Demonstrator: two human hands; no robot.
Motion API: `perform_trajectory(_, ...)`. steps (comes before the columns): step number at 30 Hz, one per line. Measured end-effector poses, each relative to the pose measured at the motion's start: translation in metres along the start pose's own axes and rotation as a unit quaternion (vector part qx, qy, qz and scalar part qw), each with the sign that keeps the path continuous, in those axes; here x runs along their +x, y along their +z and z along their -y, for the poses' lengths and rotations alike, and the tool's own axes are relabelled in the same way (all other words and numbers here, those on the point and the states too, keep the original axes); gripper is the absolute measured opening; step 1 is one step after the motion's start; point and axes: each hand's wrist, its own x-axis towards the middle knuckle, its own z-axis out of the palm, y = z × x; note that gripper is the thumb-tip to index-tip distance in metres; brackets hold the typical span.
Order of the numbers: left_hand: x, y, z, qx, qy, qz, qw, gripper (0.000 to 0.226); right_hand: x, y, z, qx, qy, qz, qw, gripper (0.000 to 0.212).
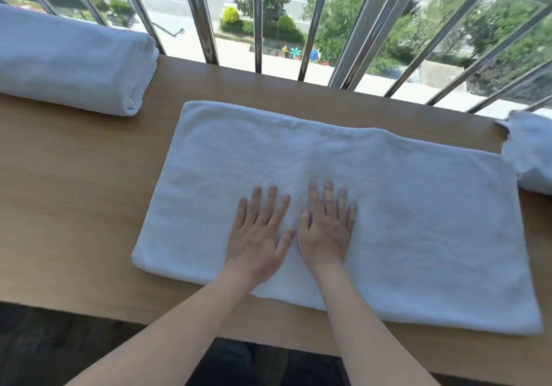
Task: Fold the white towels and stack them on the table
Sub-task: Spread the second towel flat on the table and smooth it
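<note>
A white towel point(403, 206) lies flat on the wooden table point(74, 191), folded into a long rectangle that reaches from the middle to the right. My left hand point(258, 233) and my right hand point(327, 224) rest side by side on its near middle, palms down and fingers straight. A folded white towel point(71, 60) sits at the far left of the table. Part of another white towel point(528, 152) shows at the right edge, crumpled.
A metal railing point(203, 18) with upright bars runs along the table's far edge, with a street and trees far below. The table's near edge point(119, 308) runs just before my forearms, with dark floor beneath.
</note>
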Motion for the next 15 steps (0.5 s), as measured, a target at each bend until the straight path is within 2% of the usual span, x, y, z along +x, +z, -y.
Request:
perform_trajectory(2,0.024,0.001,-0.026,-0.007,0.009,-0.002,1.0,0.063,0.004,-0.008,-0.016,0.036,-0.015,-0.025,0.999,0.057)
perform_trajectory(6,0.065,-0.001,-0.06,0.05,0.057,0.02,0.997,0.07,0.021,-0.025,-0.062,-0.008,-0.065,-0.047,0.997,0.053)
perform_trajectory(9,0.085,-0.001,-0.074,0.079,0.062,0.022,0.995,0.07,0.048,-0.036,-0.092,-0.052,-0.057,-0.005,0.997,0.057)
perform_trajectory(15,0.092,0.004,-0.078,0.084,0.065,-0.022,0.994,0.066,0.119,-0.054,-0.127,-0.051,0.0,0.048,0.998,0.062)
